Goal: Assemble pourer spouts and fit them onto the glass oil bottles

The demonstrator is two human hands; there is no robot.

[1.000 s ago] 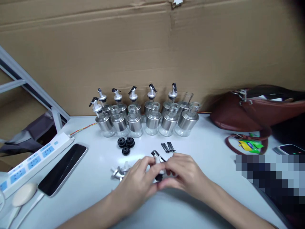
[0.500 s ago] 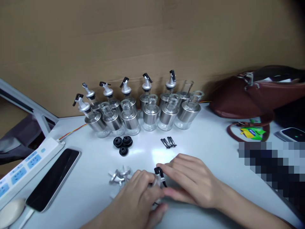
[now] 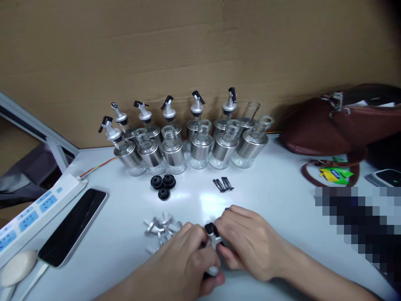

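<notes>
My left hand [image 3: 192, 255] is closed round a silver pour spout [image 3: 212, 241], low in front of me. A black flip cap [image 3: 210, 228] tops the spout. My right hand [image 3: 250, 238] has its fingers curled against the cap's right side, thumb below; its fingertips are partly hidden. A small black end [image 3: 227, 208] peeks out above the right knuckles; I cannot tell what it belongs to. Left of my hands lies a pile of loose silver spouts [image 3: 156, 226]. Beyond them sit three black rubber stoppers [image 3: 163, 193] and several thin black flip caps [image 3: 223, 184].
Glass bottles with steel bands [image 3: 200, 147] stand in two rows at the back, several topped with spouts. At left lie a phone [image 3: 73, 228], a power strip [image 3: 34, 217] and a pale oval object [image 3: 18, 267]. A brown bag [image 3: 313, 127] and a green-yellow packet [image 3: 336, 174] are at right.
My right hand's fingers have curled in from a straighter pose over the flip cap. More of the silver spout now shows between my hands. The whole view has shifted slightly.
</notes>
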